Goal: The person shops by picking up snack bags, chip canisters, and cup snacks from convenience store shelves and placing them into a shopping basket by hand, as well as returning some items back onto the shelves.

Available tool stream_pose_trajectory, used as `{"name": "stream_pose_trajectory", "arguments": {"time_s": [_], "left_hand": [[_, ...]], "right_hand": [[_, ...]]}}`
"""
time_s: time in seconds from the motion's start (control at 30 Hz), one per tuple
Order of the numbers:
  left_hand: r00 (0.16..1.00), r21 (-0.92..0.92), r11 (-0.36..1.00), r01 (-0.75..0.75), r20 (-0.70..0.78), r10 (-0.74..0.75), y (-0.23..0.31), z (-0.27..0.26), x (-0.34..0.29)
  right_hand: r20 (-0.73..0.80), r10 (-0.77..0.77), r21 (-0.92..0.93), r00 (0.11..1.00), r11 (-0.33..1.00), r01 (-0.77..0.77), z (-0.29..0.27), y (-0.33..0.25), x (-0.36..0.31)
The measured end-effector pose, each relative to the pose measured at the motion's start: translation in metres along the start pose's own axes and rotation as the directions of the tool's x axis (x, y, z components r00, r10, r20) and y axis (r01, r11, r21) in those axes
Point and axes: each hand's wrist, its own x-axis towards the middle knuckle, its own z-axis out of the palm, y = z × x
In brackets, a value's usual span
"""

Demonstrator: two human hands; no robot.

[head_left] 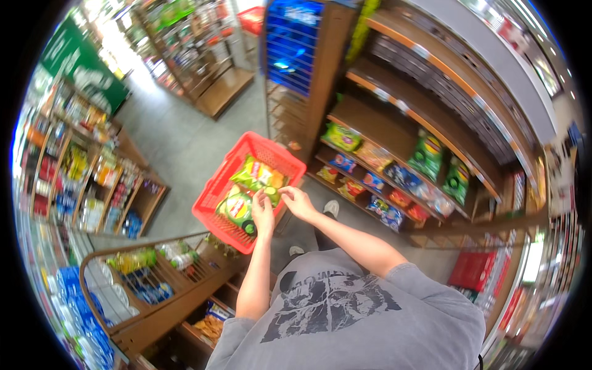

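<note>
A red plastic basket (213,185) stands in front of me with bags of chips inside. A yellow-green chip bag (250,172) lies toward its far side, and a green chip bag (236,206) lies nearer to me. My left hand (263,213) reaches over the basket, its fingers closed on the green bag's upper part. Beside it my right hand (298,204) is at the basket's right side, thumb and fingertips pinched together by the same bag's edge. The hands partly cover the bag, so its exact grip is hard to see.
Brown shelving (394,132) on the right holds several chip bags on its lower levels. A curved wooden rack (179,283) with drinks stands at the lower left. Bottle shelves (92,169) line the far left. Grey floor (166,142) runs between the displays.
</note>
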Motion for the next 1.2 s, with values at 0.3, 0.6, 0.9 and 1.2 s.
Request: {"name": "stream_pose_trajectory", "arguments": {"time_s": [0.3, 0.6, 0.9, 1.2], "left_hand": [[0.948, 0.007, 0.994, -0.112, 0.302, 0.105, 0.022, 0.083, -0.051], [0.876, 0.014, 0.995, -0.1, 0.475, 0.081, 0.032, 0.185, -0.129], [0.777, -0.029, 0.996, -0.086, 0.624, 0.085, 0.051, 0.282, -0.216], [0.674, 0.041, 0.985, -0.17, 0.734, 0.086, 0.062, 0.371, -0.224]], "right_hand": [[-0.297, 0.133, 0.104, 0.946, 0.989, -0.106, -0.098, 0.038, -0.072], [-0.477, 0.281, 0.284, 0.833, 0.946, -0.156, -0.218, 0.1, -0.168], [-0.578, 0.392, 0.451, 0.716, 0.884, -0.12, -0.335, 0.146, -0.261], [-0.61, 0.447, 0.529, 0.654, 0.844, -0.083, -0.413, 0.18, -0.284]]}}
